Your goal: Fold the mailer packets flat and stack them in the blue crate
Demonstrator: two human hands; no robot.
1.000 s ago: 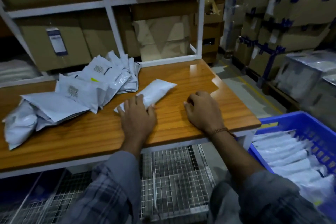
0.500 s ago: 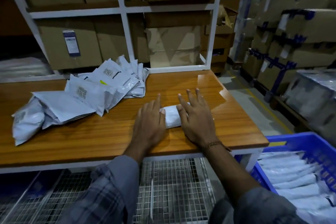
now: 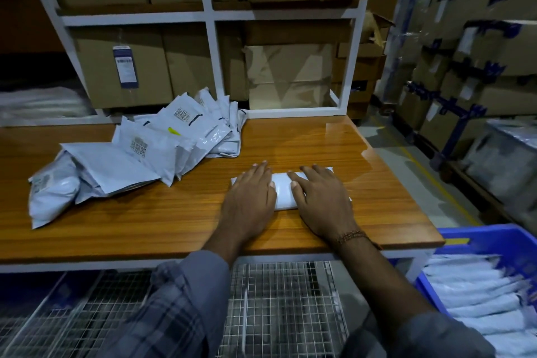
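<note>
Two flat hands press a folded white packet onto a wooden desk.

The fingers point(image 3: 303, 176) of both hands lie straight and spread, grasping nothing; the left hand point(image 3: 251, 197) and right hand point(image 3: 322, 197) bear down on either end of the packet point(image 3: 283, 190), probably to squeeze it flat so the fold holds. It sits near the desk's point(image 3: 174, 212) front edge, within easy reach. A loose pile point(image 3: 139, 154) of unfolded mailers waits at the back left. The blue crate point(image 3: 488, 235), low on the right beside the desk, already holds rows of folded packets.
</note>
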